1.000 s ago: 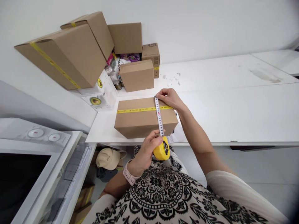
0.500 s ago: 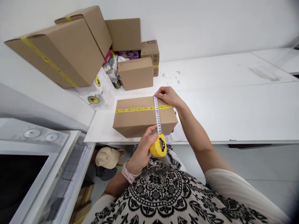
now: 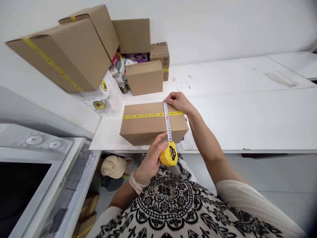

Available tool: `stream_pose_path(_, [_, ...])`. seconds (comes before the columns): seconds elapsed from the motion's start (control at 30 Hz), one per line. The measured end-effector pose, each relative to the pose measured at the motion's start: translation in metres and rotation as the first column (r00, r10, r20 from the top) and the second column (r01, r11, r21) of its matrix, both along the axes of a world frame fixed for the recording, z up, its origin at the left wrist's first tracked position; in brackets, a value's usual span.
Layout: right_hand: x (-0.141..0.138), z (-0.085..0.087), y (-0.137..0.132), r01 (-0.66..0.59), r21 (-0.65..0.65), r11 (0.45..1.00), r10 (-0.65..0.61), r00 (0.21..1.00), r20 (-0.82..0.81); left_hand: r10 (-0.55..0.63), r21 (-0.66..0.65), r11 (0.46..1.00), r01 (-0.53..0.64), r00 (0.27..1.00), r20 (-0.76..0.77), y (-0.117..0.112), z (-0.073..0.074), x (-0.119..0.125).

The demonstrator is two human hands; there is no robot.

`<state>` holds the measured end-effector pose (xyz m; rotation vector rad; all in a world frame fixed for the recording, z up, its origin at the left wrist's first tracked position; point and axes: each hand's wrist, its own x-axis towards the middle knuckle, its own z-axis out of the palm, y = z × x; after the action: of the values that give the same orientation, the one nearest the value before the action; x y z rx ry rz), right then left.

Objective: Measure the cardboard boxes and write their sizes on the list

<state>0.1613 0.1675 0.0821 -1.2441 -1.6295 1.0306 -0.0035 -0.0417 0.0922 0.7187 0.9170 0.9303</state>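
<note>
Crossing the carton (image 3: pixel 142 125), the tape (image 3: pixel 167 124) runs from right fingers (image 3: pixel 171 102) holding its end to left fingers (image 3: pixel 160 146) gripping its case (image 3: pixel 168 155).

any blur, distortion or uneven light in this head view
Head view: wide-angle distortion, the large carton at upper left looking stretched; head view: soft, fairly even light across the white tabletop, darker right-hand corners; head view: tape blade reasonably sharp, its smallest markings unreadable.

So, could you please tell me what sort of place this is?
Probably a packing or storage corner: yellow-taped cardboard cartons crowd one end of the white counter, and a yellow tape measure extends across another taped carton.
</note>
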Motion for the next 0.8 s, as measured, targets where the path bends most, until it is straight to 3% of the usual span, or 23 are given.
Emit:
stream_pose_path(0.17, [0.012,0.017,-0.017,0.03,0.187,0.982,-0.011,0.995,-0.101,-0.015,0.069,0.998,0.016,1.0,-0.022,-0.003,-0.009,-0.006])
stream_pose_path(0.3, [0.029,0.044,-0.081,0.079,0.375,0.924,-0.051,0.995,-0.082,-0.144,0.14,0.979,0.147,0.989,-0.033,-0.009,-0.014,-0.011])
stream_pose_path(0.4, [0.032,0.043,-0.136,-0.016,0.393,0.919,0.003,0.999,0.035,-0.188,0.167,0.966,0.196,0.98,-0.063,-0.011,-0.013,-0.013])
stream_pose_path(0.47, [0.031,0.028,-0.162,-0.066,0.385,0.921,0.04,0.996,0.074,-0.166,0.211,0.958,0.194,0.975,-0.145,-0.01,-0.013,-0.013])
stream_pose_path(0.5, [0.031,0.018,-0.171,-0.032,0.39,0.92,0.014,0.999,0.049,-0.151,0.232,0.953,0.195,0.969,-0.195,-0.009,-0.014,-0.013])
stream_pose_path(0.6, [0.037,-0.022,-0.18,0.286,0.378,0.88,-0.252,0.958,-0.139,-0.108,0.265,0.944,0.196,0.944,-0.313,-0.005,-0.023,-0.017])
stream_pose_path(0.67, [0.043,-0.051,-0.179,0.438,0.278,0.855,-0.404,0.898,-0.174,-0.075,0.257,0.951,0.171,0.936,-0.344,-0.005,-0.033,-0.026])
stream_pose_path(0.73, [0.05,-0.078,-0.179,0.423,0.145,0.895,-0.411,0.906,-0.105,-0.032,0.244,0.963,0.117,0.944,-0.328,-0.009,-0.044,-0.045])
stream_pose_path(0.8, [0.055,-0.099,-0.181,0.337,0.02,0.941,-0.336,0.941,-0.029,0.019,0.25,0.966,0.057,0.956,-0.292,-0.015,-0.054,-0.071])
